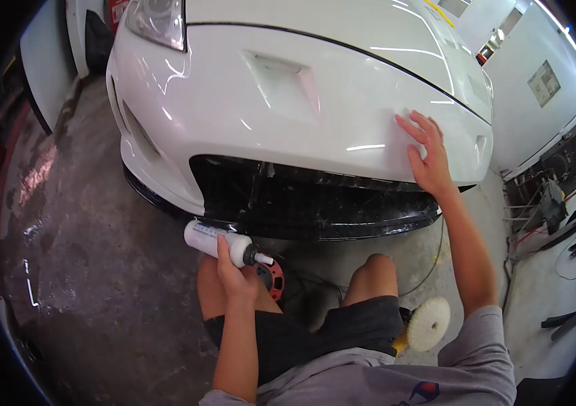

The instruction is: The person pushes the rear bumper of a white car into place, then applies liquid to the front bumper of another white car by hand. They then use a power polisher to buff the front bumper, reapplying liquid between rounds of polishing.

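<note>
My left hand [237, 276] is wrapped round a white squeeze bottle [215, 242] with a black collar and a pale nozzle. The bottle lies nearly on its side above my knee, its nozzle pointing right. Out in front, my right hand [428, 152] has its fingers spread, fingertips right at the white front bumper [342, 101] of a car. Below the bumper's painted face is the wide black grille opening [315, 199]. By my right hip sits a polisher with a round white fluffy pad [428, 325].
A red and black round tool or reel [271, 279] is on the floor between my legs. A cable [430, 267] runs across the concrete floor [91, 271]. Car parts and a speaker-like black panel [558, 159] stand along the right wall. A white panel [45, 61] leans at the left.
</note>
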`<state>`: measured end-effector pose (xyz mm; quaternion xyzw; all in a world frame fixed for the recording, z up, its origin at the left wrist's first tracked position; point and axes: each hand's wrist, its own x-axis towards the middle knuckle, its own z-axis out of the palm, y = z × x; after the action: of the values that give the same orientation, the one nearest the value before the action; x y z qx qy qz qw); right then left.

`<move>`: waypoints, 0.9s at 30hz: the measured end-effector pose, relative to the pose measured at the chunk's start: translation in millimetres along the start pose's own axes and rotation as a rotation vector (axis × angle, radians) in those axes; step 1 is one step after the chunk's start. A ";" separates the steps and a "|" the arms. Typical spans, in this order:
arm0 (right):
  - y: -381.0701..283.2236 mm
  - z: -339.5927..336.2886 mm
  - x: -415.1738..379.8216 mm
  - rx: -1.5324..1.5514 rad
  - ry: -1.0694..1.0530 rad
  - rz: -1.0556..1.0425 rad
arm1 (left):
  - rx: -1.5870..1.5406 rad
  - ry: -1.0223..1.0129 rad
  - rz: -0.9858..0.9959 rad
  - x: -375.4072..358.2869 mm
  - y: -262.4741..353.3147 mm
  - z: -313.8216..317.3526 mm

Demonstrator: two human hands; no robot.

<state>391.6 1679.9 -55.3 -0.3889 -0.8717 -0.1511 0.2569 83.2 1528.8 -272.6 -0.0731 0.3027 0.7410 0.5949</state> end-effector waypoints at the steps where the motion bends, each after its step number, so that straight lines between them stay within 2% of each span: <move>1: -5.1 -0.4 -3.3 -0.008 -0.021 -0.011 | -0.019 0.011 -0.012 3.8 -1.2 -3.0; 3: -13.2 -3.5 -4.7 -0.168 -0.127 0.002 | 0.040 -0.055 -0.047 11.2 -2.6 -10.6; 5: -18.4 -7.1 -3.0 -0.093 -0.190 -0.022 | 0.017 -0.059 -0.069 13.4 -6.3 -10.5; 7: -17.4 -6.3 8.1 0.424 0.136 0.255 | 0.027 -0.029 -0.010 15.9 -11.9 -7.8; 8: -14.9 -4.9 15.1 0.421 0.123 0.254 | 0.000 -0.039 -0.025 19.4 -14.2 -10.5; 11: -3.0 -0.3 42.1 -0.182 -0.117 0.153 | -0.046 -0.032 -0.103 19.2 -9.6 -5.9; 13: -24.5 1.3 51.4 -0.091 -0.103 0.128 | -0.046 -0.016 -0.106 18.6 -7.8 -1.2; 15: -36.0 4.2 65.1 -0.070 0.032 0.024 | -0.060 0.015 -0.096 20.6 -8.1 1.7; 16: -33.5 13.2 69.5 -0.231 0.019 0.098 | -0.069 0.002 -0.087 21.4 -8.7 1.1; 19: -38.6 11.0 80.3 -0.213 -0.029 0.033 | -0.070 -0.023 -0.096 20.2 -5.9 0.1; 20: -43.7 9.5 85.0 -0.205 0.052 0.055 | -0.074 -0.026 -0.106 19.4 -5.3 -0.5; 21: -42.6 11.6 85.4 -0.200 0.040 0.040 | -0.089 -0.013 -0.103 18.5 -5.4 -1.8; 23: -39.5 13.7 81.6 -0.098 -0.137 0.181 | -0.111 -0.039 -0.084 18.2 -3.8 -2.9; 24: -50.8 5.9 76.3 -0.171 -0.145 0.056 | -0.124 -0.036 -0.077 17.9 -1.3 -1.9; 25: -57.5 4.8 68.3 -0.169 -0.149 0.035 | -0.124 -0.009 -0.077 16.6 1.3 -0.9; 27: -66.2 4.4 45.2 -0.233 0.067 -0.011 | -0.137 0.024 -0.076 14.4 3.5 -3.1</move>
<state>314.6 1666.0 -37.5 -0.4061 -0.8412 -0.2660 0.2383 75.1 1538.8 -280.6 -0.1341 0.2553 0.7360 0.6124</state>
